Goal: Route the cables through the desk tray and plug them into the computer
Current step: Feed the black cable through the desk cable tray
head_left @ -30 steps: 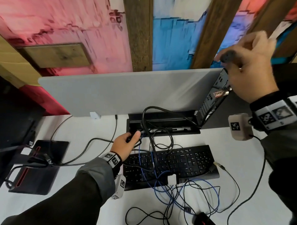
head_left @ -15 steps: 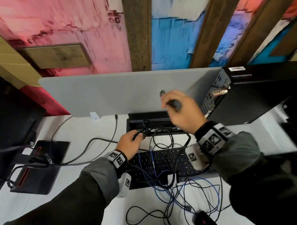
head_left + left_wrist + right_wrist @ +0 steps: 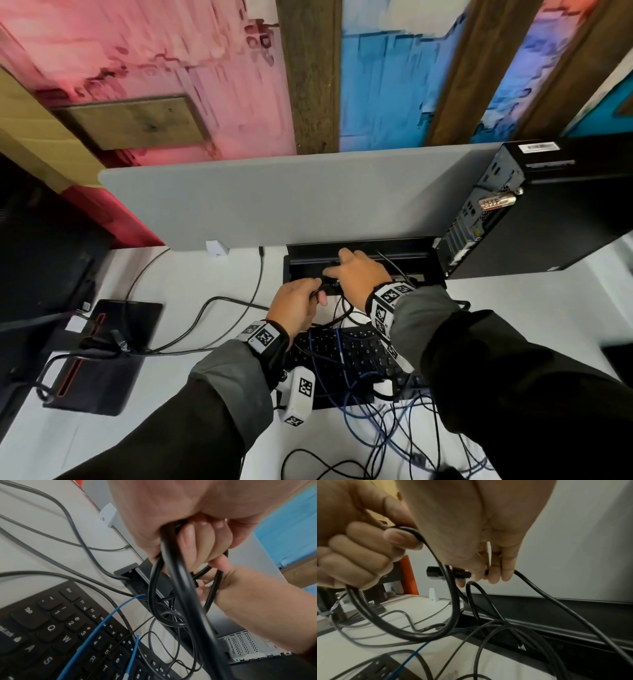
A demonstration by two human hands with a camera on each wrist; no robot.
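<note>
My left hand grips a loop of thick black power cable just in front of the desk tray, a black slot at the desk's back edge. My right hand is over the tray opening and pinches the same cable behind its black plug. In the right wrist view the cable loops down from my left hand to the right hand. Several thinner black cables and a blue cable run into the tray. The computer stands at the right, rear ports facing the tray.
A black keyboard lies under my wrists with a tangle of black and blue cables across it. A grey divider panel stands behind the tray. A monitor base sits at the left on the white desk.
My right hand came down from beside the computer's top to the tray opening, bringing the plug with it. The left hand kept its grip and shifted slightly towards the tray.
</note>
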